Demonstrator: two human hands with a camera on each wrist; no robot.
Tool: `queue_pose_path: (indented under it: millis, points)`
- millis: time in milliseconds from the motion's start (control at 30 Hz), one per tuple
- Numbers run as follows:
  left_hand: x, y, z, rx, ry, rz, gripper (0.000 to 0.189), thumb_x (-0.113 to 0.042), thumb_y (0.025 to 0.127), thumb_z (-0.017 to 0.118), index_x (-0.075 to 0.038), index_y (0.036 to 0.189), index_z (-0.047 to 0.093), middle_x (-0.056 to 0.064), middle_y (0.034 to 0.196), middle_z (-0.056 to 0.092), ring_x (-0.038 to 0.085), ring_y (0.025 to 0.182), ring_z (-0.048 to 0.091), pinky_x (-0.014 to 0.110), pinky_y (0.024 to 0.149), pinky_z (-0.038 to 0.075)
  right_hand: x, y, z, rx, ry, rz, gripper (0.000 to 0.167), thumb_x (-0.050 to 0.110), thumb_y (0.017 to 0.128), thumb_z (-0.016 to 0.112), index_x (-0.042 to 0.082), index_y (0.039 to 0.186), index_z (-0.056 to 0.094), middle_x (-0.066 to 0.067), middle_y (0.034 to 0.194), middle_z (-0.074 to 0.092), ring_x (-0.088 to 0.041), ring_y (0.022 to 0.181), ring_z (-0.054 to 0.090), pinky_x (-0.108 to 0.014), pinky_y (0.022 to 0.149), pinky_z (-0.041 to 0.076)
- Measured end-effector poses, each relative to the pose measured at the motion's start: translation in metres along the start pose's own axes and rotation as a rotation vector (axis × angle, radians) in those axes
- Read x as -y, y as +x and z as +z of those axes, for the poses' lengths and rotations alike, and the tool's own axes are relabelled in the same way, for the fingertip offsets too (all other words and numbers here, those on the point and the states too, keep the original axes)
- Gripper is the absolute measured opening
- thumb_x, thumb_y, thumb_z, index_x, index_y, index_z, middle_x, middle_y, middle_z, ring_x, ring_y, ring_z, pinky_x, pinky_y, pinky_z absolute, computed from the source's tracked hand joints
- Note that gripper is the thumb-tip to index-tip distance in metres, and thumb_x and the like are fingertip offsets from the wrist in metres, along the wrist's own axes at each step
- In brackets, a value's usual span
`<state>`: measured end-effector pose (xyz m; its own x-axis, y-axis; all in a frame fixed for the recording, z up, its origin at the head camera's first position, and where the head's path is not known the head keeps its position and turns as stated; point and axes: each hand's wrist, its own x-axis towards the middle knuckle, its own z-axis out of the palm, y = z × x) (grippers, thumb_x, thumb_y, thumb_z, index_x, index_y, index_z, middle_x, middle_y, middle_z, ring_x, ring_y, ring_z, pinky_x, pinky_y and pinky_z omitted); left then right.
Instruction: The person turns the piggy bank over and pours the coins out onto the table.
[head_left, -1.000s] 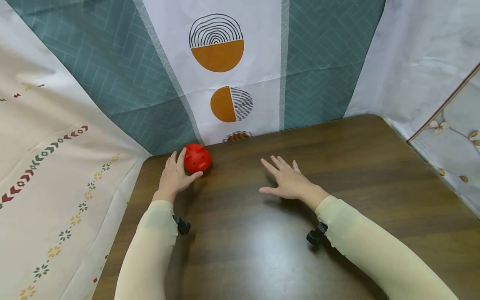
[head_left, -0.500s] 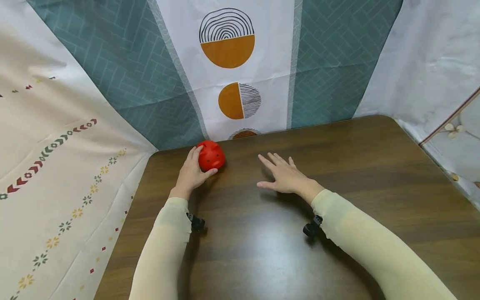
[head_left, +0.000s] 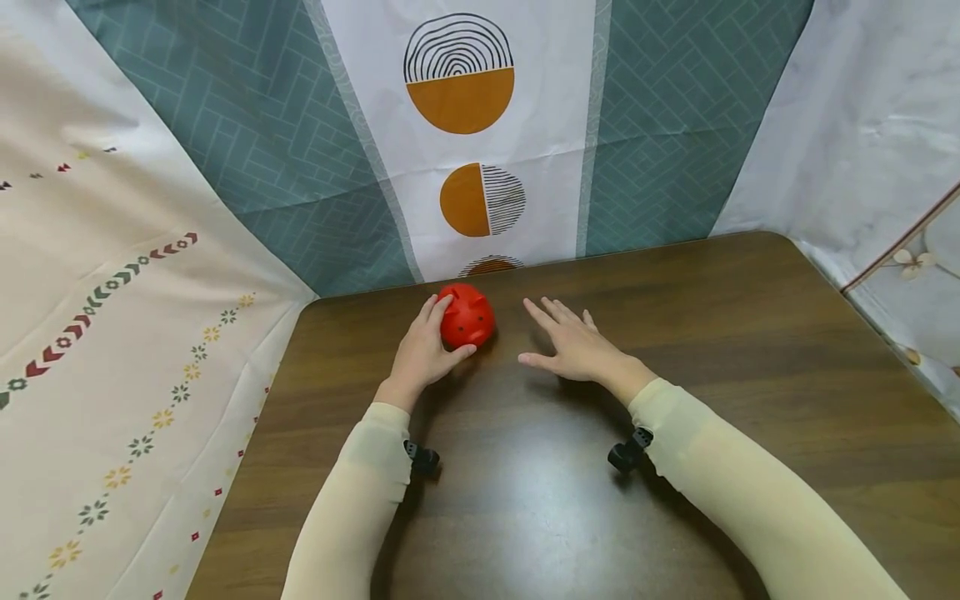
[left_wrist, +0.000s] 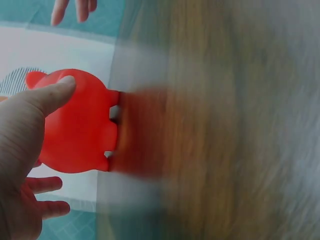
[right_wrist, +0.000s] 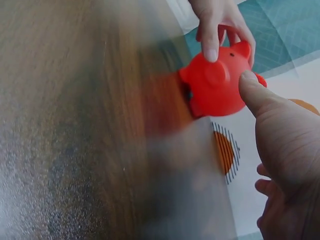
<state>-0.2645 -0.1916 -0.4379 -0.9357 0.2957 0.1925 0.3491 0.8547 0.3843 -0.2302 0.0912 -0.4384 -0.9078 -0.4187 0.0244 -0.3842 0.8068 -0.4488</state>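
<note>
A red piggy bank [head_left: 468, 315] with small black eyes and pointed ears stands upright near the back edge of the wooden table. My left hand [head_left: 425, 350] grips it from the left, thumb along its near side and fingers around the back. In the left wrist view the thumb lies across the body of the piggy bank [left_wrist: 80, 125], its short feet close to the tabletop. My right hand [head_left: 577, 346] hovers to the right of it with fingers spread and holds nothing. The right wrist view has the snout of the piggy bank [right_wrist: 215, 85] facing it.
The brown table [head_left: 712, 350] has a glossy reflection in its near middle. Behind it hangs a teal and white cloth [head_left: 517, 108] with orange half circles. A cream patterned cloth [head_left: 135, 350] lines the left, and a white one [head_left: 862, 108] the right.
My left hand has moved the piggy bank to the right along the back of the table, closer to my right hand. The right hand stays nearly in place. The head view has shifted slightly.
</note>
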Motion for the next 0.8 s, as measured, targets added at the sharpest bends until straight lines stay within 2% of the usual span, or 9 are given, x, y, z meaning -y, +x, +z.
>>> queue_pose_path:
  millis: [300, 500, 800]
  points:
    - [-0.021, -0.003, 0.007, 0.007, -0.006, 0.008, 0.091, -0.039, 0.075, 0.080, -0.019, 0.148, 0.031, 0.011, 0.154, 0.027, 0.034, 0.132, 0.039, 0.056, 0.098, 0.042, 0.006, 0.003, 0.002, -0.035, 0.022, -0.049, 0.095, 0.074, 0.081, 0.050, 0.030, 0.155, 0.009, -0.011, 0.159, 0.017, -0.028, 0.145, 0.016, -0.066, 0.110, 0.013]
    - [-0.034, -0.009, 0.013, 0.014, -0.041, 0.000, 0.089, -0.036, 0.075, 0.081, -0.020, 0.147, 0.033, 0.011, 0.154, 0.027, 0.035, 0.131, 0.041, 0.056, 0.098, 0.042, 0.010, 0.003, 0.006, -0.059, 0.025, -0.089, 0.089, 0.066, 0.084, 0.056, 0.032, 0.155, 0.015, -0.012, 0.158, 0.021, -0.030, 0.143, 0.022, -0.063, 0.110, 0.018]
    - [-0.053, -0.021, 0.018, 0.006, -0.110, 0.021, 0.086, -0.031, 0.075, 0.082, -0.022, 0.147, 0.034, 0.007, 0.154, 0.025, 0.033, 0.130, 0.043, 0.054, 0.098, 0.043, 0.020, -0.009, 0.008, -0.143, 0.025, -0.177, 0.083, 0.056, 0.086, 0.062, 0.028, 0.154, 0.022, -0.012, 0.157, 0.023, -0.031, 0.140, 0.028, -0.059, 0.109, 0.027]
